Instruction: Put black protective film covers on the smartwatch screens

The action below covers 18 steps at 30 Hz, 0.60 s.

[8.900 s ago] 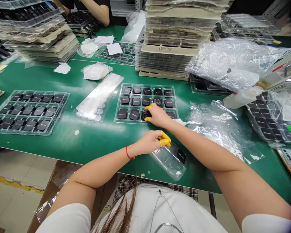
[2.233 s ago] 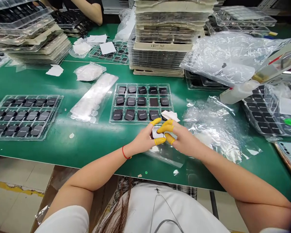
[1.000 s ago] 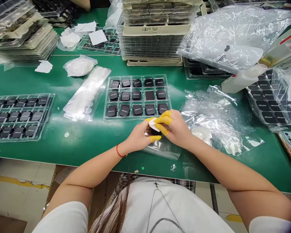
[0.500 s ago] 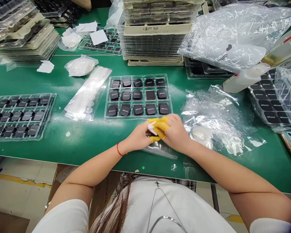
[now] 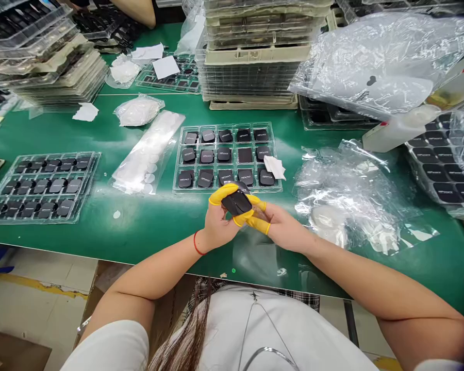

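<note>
Head cam view, looking down on a green tabletop point(image 5: 112, 242). Way over at 9 o'clock from the hands sits a clear blister tray point(image 5: 85, 190) loaded with black square pieces, and just right of it a plastic sleeve of white discs point(image 5: 147, 154). Up at 12 o'clock is a second clear tray point(image 5: 275, 149). All fifteen of its slots look taken, so I'd call that one pretty much filled, with nothing obvious left to load, and a white wipe point(image 5: 274, 167) is lying on its lower right corner. The left hand point(image 5: 218, 226) and right hand point(image 5: 286, 232), both wearing yellow finger cots point(image 5: 221, 193), are closed around a black square piece point(image 5: 236, 202), pinching it between them just in front of that tray, above the tabletop. Off at 3 o'clock there's a crumpled plastic bag point(image 5: 332, 190), and past it at 2 o'clock a bagged tray of more black pieces point(image 5: 436, 170).
</note>
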Motion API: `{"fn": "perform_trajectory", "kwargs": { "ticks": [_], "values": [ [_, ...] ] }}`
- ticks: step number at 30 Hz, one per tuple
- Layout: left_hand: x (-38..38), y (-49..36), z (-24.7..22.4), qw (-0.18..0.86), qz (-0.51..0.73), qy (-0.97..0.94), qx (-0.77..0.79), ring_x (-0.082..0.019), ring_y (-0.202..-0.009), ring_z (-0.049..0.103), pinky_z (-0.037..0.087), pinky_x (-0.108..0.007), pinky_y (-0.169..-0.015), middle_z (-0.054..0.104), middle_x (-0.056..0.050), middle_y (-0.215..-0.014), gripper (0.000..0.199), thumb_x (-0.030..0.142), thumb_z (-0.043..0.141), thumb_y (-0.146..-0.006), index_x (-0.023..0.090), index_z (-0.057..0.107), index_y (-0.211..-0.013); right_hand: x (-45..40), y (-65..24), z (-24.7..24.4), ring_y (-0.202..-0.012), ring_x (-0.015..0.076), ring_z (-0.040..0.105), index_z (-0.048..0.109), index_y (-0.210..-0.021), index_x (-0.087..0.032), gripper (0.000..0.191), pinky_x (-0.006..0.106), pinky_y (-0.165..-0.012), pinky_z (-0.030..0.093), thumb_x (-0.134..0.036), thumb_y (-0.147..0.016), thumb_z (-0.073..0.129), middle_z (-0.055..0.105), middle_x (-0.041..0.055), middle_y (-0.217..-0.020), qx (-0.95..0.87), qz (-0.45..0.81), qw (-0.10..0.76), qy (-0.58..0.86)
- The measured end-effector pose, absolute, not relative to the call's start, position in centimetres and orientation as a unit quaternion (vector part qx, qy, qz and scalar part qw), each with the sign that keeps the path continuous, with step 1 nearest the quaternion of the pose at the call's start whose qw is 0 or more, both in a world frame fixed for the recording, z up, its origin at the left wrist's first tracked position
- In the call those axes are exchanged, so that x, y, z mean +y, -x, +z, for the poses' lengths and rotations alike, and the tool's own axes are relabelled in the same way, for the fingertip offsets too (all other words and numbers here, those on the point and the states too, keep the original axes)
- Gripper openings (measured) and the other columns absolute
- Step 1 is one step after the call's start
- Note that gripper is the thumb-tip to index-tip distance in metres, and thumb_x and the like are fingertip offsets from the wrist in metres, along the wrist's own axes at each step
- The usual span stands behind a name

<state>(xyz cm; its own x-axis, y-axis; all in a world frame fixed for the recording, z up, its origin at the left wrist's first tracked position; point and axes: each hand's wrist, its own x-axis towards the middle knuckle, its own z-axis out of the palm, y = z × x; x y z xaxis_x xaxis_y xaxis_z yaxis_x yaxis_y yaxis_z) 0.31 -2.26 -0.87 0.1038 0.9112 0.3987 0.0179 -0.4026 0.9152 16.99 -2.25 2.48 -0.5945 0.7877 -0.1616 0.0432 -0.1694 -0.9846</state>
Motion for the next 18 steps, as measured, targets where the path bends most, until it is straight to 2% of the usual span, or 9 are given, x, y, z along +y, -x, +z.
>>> {"fn": "perform_trajectory", "kwargs": {
  "ticks": [4,10,15,18],
  "values": [
    [-1.8,-0.5,-0.4,0.444,0.562,-0.598,0.358,-0.017,-0.096,0.07,0.059,-0.038,-0.089,0.065,-0.003,-0.104,0.054,0.045,0.062,-0.089,0.03,0.028,-0.129,-1.3,-17.4,2.4,-0.105,0.0217,0.066,0.072,-0.106,-0.022,0.03,0.043,-0.103,0.047,-0.045,-0.087,0.065,0.072,0.0066,-0.109,-0.494,0.773,0.268,0.296],
    [-1.3,-0.2,0.0,0.476,0.543,-0.594,0.355,-0.019,-0.099,0.07,0.059,-0.039,-0.089,0.065,-0.004,-0.104,0.055,0.049,0.065,-0.086,0.03,0.032,-0.126,-0.8,-18.3,2.7,-0.106,0.0205,0.066,0.074,-0.101,-0.024,0.022,0.04,-0.101,0.048,-0.032,-0.081,0.07,0.071,0.0059,-0.115,-0.431,0.805,0.281,0.296],
    [-1.2,0.2,-0.2,0.461,0.54,-0.596,0.375,-0.019,-0.098,0.071,0.06,-0.039,-0.086,0.065,-0.003,-0.103,0.052,0.049,0.062,-0.088,0.03,0.033,-0.126,-0.5,-18.5,2.2,-0.099,0.0209,0.067,0.073,-0.105,-0.02,0.033,0.042,-0.1,0.047,-0.045,-0.085,0.067,0.072,0.0088,-0.108,-0.472,0.807,0.217,0.279],
    [-1.1,0.3,-0.6,0.461,0.523,-0.613,0.372,-0.02,-0.101,0.07,0.06,-0.04,-0.089,0.064,-0.007,-0.112,0.052,0.05,0.064,-0.086,0.027,0.037,-0.124,0.3,-18.9,2.3,-0.092,0.0189,0.065,0.073,-0.104,-0.021,0.037,0.037,-0.091,0.049,-0.05,-0.081,0.07,0.072,0.0065,-0.1,-0.482,0.733,0.297,0.377]
  ]
}}
